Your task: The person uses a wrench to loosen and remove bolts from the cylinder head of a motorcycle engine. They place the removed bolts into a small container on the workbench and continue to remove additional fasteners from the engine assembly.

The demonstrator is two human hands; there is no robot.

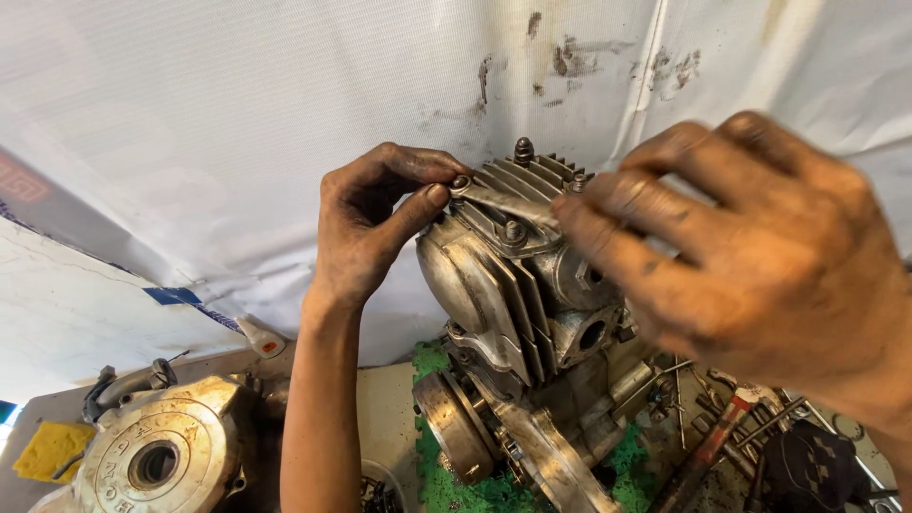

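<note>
Small engine (518,313) standing upright at centre, finned cylinder head (518,204) on top, crankcase and round rotor housing below at 6 o'clock. Left hand (366,228) reaching up from 7 o'clock, thumb and forefinger pinched together on a small nut (460,182) at the near-left corner of the head cover. Right hand (750,256) coming in from 3 o'clock, large and blurred, fingers stretched out and slightly apart, tips lying on the top fins near the nut at the far-right corner (578,182); nothing visibly clamped there, though blur hides the exact contact. Domed cap nut (523,149) standing proud at 12 o'clock of the head, another nut (513,231) lower on the cover. Engine side cover (157,456) lying at 8 o'clock, yellow sponge (52,446) beside it, a clutter of hand tools (731,427) at 4 o'clock, green mat (475,489) under the engine, stained white sheet (237,114) behind. Likely risks: greasy fingertips slipping off the small nut, sending it down among the fins or into the mat; cross-threading if started crooked by hand; uneven seating of the cover if one corner is run down well ahead of the others; engine rocking under sideways push from the right hand.
</note>
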